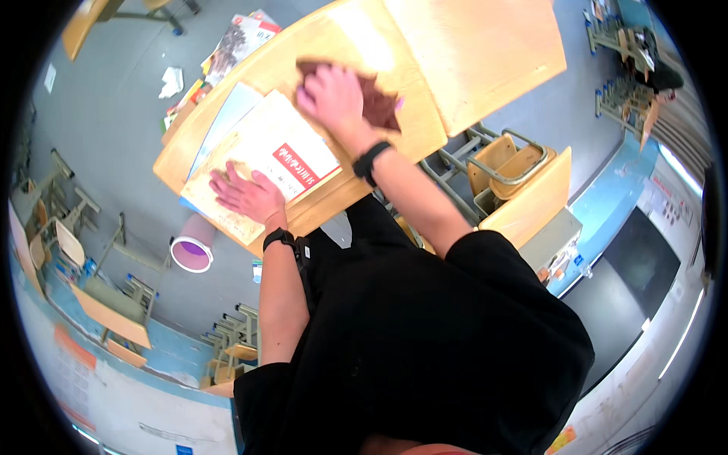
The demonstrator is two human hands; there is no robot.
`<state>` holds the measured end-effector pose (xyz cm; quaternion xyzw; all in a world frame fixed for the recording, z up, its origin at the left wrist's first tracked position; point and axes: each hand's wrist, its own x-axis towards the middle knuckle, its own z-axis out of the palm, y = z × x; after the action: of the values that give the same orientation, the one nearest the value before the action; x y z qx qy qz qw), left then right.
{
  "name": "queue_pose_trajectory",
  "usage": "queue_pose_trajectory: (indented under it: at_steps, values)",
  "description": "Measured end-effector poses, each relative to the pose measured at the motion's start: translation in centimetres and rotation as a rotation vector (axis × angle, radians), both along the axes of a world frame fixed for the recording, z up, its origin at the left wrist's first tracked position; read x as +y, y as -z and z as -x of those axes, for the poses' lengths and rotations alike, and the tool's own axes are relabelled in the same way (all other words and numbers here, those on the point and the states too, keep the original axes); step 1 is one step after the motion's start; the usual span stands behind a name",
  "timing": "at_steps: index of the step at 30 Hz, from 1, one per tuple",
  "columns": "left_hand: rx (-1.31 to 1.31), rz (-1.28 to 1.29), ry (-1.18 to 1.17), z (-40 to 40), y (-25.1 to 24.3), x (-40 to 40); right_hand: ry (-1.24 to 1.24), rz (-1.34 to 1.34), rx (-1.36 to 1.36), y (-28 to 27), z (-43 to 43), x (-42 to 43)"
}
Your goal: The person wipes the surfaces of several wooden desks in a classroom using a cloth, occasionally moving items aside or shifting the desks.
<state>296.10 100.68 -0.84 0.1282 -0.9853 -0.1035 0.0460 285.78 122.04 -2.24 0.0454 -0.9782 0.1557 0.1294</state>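
My left hand (250, 193) lies flat with spread fingers on a cream paper booklet (284, 136). A red label with writing marks the booklet's cover. Beneath it, the edge of a light blue sheet or folder (227, 116) sticks out at the far left. My right hand (335, 99) presses a dark brown cloth (380, 102) onto the wooden desk top (409, 105), just beyond the booklet. The fingers are bent over the cloth and slightly blurred. Both the cloth and the booklet rest on this desk.
Another wooden desk top (483, 51) adjoins on the right. Books (239, 45) are stacked beyond the left edge. A pink bucket (192, 256) and crumpled paper (171, 82) are on the grey floor. Chairs (506, 165) stand at the right, and more furniture lines the walls.
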Motion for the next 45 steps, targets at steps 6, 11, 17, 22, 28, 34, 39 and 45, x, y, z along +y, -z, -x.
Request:
queue_pose_trajectory:
  at_steps: [6, 11, 17, 22, 28, 34, 39, 45]
  values:
    - [-0.003, 0.037, 0.003, -0.9, 0.6, 0.0, 0.106, 0.067, -0.009, -1.0, -10.7, 4.8]
    - [-0.018, 0.041, 0.012, -0.7, 0.6, 0.4, 0.164, 0.082, -0.012, -0.8, -11.0, 5.4]
    - [-0.005, 0.017, 0.016, 0.0, 0.1, -0.1, 0.181, 0.092, -0.013, -2.2, -9.6, 5.3]
    - [0.044, -0.180, 0.004, -1.3, -0.7, -2.5, 0.155, 0.152, -0.319, -5.3, -9.5, 3.4]
    - [-0.065, -1.008, 0.115, -7.1, -3.0, -10.5, 0.211, 0.772, -0.444, -9.7, -11.1, 3.7]
    - [-0.097, -0.806, -0.515, -28.8, 1.5, -23.1, -0.066, 0.652, -0.182, -12.2, -10.2, -0.8]
    - [-0.543, -0.825, -1.223, -52.4, 5.4, -25.5, -0.273, 0.700, -0.227, -14.3, -11.6, -13.2]
    - [-0.372, -1.051, -1.471, -69.8, 5.0, -23.3, -0.611, 0.689, -0.333, -9.3, -14.5, -31.5]
